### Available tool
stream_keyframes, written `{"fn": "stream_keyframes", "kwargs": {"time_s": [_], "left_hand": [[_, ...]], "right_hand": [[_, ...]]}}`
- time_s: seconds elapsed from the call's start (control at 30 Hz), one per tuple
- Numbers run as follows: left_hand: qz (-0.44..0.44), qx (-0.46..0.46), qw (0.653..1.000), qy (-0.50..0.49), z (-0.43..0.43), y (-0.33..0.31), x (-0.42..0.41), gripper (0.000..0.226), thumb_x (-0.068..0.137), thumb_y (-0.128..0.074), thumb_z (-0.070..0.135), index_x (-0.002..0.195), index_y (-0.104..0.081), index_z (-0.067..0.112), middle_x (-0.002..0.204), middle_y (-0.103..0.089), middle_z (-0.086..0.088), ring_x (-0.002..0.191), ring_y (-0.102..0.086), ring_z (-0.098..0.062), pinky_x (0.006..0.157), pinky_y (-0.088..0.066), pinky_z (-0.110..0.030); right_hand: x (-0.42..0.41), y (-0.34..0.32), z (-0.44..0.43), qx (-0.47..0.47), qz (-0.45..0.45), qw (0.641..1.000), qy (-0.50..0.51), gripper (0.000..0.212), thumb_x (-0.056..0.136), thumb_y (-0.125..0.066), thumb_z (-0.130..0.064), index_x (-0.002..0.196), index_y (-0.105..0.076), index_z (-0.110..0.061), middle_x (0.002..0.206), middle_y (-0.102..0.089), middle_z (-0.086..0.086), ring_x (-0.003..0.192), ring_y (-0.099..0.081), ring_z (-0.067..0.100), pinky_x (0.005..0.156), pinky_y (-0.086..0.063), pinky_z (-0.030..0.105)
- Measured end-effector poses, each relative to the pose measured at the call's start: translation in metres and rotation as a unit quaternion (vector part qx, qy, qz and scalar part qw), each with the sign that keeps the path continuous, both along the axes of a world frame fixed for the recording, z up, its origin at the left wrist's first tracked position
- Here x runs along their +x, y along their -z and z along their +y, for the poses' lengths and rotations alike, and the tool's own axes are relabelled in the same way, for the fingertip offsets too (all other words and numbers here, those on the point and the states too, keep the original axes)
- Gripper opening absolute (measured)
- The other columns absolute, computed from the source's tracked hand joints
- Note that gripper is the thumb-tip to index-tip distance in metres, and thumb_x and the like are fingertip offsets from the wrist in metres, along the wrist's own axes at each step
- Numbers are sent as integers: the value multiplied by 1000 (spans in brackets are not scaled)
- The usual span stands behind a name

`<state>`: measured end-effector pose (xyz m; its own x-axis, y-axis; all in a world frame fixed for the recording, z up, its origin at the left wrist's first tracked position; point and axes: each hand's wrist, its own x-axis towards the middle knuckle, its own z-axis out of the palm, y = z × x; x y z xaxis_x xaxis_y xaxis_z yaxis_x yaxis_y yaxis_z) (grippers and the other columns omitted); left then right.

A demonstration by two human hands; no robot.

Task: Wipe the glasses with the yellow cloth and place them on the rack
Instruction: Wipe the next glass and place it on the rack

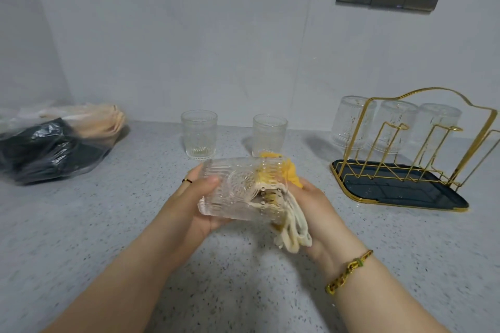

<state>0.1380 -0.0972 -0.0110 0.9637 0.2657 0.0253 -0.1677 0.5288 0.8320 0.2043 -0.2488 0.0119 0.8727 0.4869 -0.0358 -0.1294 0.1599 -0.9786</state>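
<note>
1. The left hand (pixel 194 205) grips a ribbed glass (pixel 232 194) held on its side above the bench (pixel 108 224) — thumb on top, fingers curled under its base end.
2. The right hand (pixel 316 211) is closed round the yellow cloth (pixel 290 174), which is pushed into the glass's mouth; pale folds of it hang below the palm.
3. Just beyond the hands, two more stand upright on the bench — a first upright glass (pixel 199 134) past the left hand, a second upright glass (pixel 269 134) past the cloth.
4. Out to the right of the right hand stands the gold-wire, dark-based rack (pixel 400 189), with three inverted glasses (pixel 351 121) along its far side.
5. Well to the left of the left hand lies a plastic bag (pixel 54 149).
</note>
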Motion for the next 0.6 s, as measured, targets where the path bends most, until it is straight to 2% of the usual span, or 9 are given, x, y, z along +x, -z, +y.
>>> {"fn": "stream_keyframes", "kwargs": {"time_s": [0.07,0.1,0.17,0.27,0.33,0.37,0.43,0.5,0.6], "left_hand": [[50,22,998,13,0,-3,-3,50,72,-65,45,110,-62,13,105,-71,-14,81,-71,-21,57,-57,-31],[97,58,994,14,-1,-5,-4,46,78,-52,51,103,-63,13,94,-73,-12,71,-71,-20,52,-55,-31],[166,121,978,26,-2,-4,-4,55,84,-37,58,91,-63,11,67,-69,-8,51,-64,-19,41,-50,-26],[169,141,975,20,-5,-4,-3,58,79,-38,59,82,-59,4,50,-59,-11,40,-54,-19,36,-46,-22],[130,128,983,-10,-5,-3,-2,52,73,-47,54,89,-60,7,55,-64,-8,43,-57,-17,37,-48,-22],[105,122,987,-28,-4,-2,-2,51,71,-55,52,97,-61,9,66,-69,-8,49,-61,-16,37,-49,-22],[69,112,990,-51,-1,-1,-2,69,64,-73,46,122,-54,13,106,-68,-11,66,-66,-15,41,-50,-22],[68,120,988,-66,-2,-1,-4,86,55,-71,45,133,-46,17,129,-55,-11,80,-67,-17,45,-52,-22],[42,81,992,-87,-3,-5,-5,62,63,-72,34,119,-54,17,112,-62,-9,85,-64,-21,44,-53,-23]], "right_hand": [[-2,3,5,-19,-69,997,32,9,82,-61,-13,75,-56,-16,68,-57,1,45,-53,-2,46,-44,11],[-2,4,8,-36,-136,989,48,11,80,-64,-11,77,-57,-19,71,-58,-1,46,-53,-5,48,-43,8],[-2,5,9,-48,-243,967,60,22,76,-67,-6,78,-56,-25,72,-59,-7,55,-55,-8,53,-42,6],[0,4,5,-51,-281,956,71,25,76,-67,-5,78,-55,-26,70,-59,-9,58,-54,-6,55,-42,8],[2,5,5,-57,-227,969,73,15,77,-66,-10,79,-57,-21,71,-60,-5,59,-56,0,56,-45,15],[3,6,5,-54,-170,982,66,8,79,-65,-13,81,-58,-17,71,-61,-2,60,-56,6,55,-46,18],[7,10,5,-31,-59,997,36,7,82,-62,-16,79,-57,-11,69,-59,4,56,-54,11,47,-44,14],[12,13,4,16,5,1000,10,7,82,-61,-15,80,-57,-10,67,-58,6,52,-56,11,46,-45,14],[18,12,3,104,90,990,-29,25,74,-60,-25,90,-61,-6,74,-64,9,60,-62,17,49,-52,21]]}}
